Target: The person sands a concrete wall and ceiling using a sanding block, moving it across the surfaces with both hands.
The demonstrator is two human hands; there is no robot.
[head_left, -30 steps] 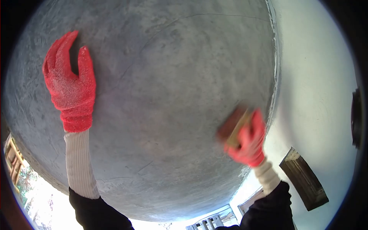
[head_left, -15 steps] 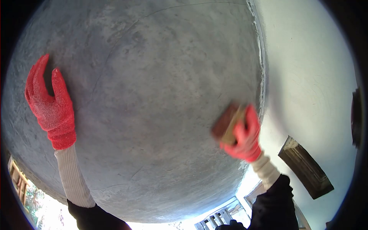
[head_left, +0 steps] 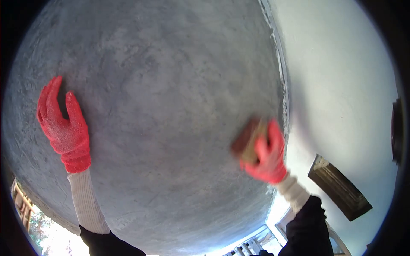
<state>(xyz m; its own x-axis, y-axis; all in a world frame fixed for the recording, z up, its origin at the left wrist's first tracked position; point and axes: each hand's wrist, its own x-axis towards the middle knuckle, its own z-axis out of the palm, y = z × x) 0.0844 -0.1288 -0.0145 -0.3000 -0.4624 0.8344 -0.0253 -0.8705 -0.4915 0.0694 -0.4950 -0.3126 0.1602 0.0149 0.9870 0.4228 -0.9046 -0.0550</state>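
Note:
A large grey plastered surface (head_left: 171, 102) fills most of the view. My left hand (head_left: 66, 128), in a red glove, lies on it at the left with the thumb apart from the fingers and nothing held. On the right, my right hand (head_left: 268, 155), also red-gloved, is closed round a block (head_left: 249, 141) with a reddish-brown face and a tan back. The block is against the grey surface near its right edge and is blurred by motion. Where its face meets the plaster is hidden.
Right of a rough whitish seam (head_left: 282, 77) stands a pale wall (head_left: 333, 85). A dark rectangular recess (head_left: 340, 187) shows in it, with a dark round-edged object (head_left: 397, 131) at the far right. Wooden framing (head_left: 22, 204) is at the lower left.
The grey surface and its seam have shifted left in view. My left hand appears slightly lower and further right; my right hand, still holding the block, appears slightly further left.

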